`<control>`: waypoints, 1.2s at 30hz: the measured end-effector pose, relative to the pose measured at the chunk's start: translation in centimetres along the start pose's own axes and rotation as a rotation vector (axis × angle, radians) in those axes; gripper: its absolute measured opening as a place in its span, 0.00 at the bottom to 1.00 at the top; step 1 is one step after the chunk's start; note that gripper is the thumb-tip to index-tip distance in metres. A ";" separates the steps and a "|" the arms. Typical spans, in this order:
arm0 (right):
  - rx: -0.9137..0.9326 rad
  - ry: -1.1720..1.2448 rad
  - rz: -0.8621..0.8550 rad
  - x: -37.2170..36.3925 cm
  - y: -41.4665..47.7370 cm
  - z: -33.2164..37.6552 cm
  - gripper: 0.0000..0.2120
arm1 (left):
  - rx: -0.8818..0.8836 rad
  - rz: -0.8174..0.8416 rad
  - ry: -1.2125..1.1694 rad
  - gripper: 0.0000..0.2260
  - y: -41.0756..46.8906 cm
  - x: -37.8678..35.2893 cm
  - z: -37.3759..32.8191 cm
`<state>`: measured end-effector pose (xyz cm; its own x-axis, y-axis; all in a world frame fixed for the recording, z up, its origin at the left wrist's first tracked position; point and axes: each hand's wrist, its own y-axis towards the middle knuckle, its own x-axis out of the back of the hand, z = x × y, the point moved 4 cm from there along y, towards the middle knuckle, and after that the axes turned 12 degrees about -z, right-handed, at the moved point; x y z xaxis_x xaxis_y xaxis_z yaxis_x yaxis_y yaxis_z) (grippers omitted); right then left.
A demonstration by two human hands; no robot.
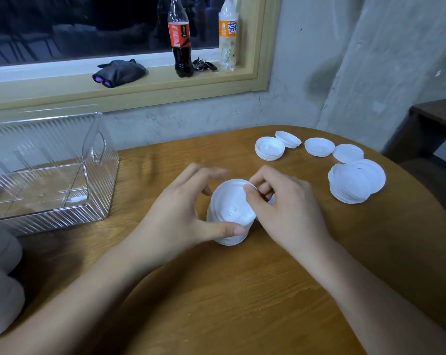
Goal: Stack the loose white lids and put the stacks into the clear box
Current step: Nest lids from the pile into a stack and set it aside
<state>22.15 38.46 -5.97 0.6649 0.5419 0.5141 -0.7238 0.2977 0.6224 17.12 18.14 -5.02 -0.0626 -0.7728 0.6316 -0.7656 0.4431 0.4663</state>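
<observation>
While my left hand (175,213) cups the stack of lids (229,221) at the middle of the table (242,290), thumb pressed to its near side and fingers curled over the back, my right hand (286,208) pinches the far rim of the top lid (232,198) between thumb and forefinger. So both sets of fingers are clamped on plastic, one on the column and one on its cap. These look thin and feather-light, and I'd guess springy at the rim and slick face to face, so a tall column could well fan out if I tilt it. Best hold, I reckon, is round the sides, thumb low and fingers high, squeezing gently so the rims don't buckle. Over to my right more loose lids (319,146) lie scattered, plus a sloppy heap (355,183) nearer me. The clear box (99,175) stands well off to my left, open at the top.
</observation>
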 end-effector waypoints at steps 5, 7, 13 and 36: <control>0.021 -0.038 -0.008 -1.1 -0.2 -0.7 0.09 | -0.039 -0.022 0.075 0.35 -0.2 -0.8 0.8; 0.026 -0.061 -0.012 -1.6 -0.3 -1.0 0.09 | -0.025 -0.038 0.045 0.38 -0.3 -1.0 1.0; -0.054 0.012 0.014 -3.0 -0.9 -1.8 0.09 | 0.076 -0.026 -0.104 0.44 -0.5 -1.8 1.7; 0.088 -0.273 0.203 0.6 -1.4 -7.9 0.26 | 0.186 -0.047 -0.098 0.14 11.5 -5.8 6.1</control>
<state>22.07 44.58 -11.20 0.5426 0.3494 0.7639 -0.8355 0.1306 0.5337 4.79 25.01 -7.10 -0.0791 -0.8353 0.5442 -0.8736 0.3210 0.3657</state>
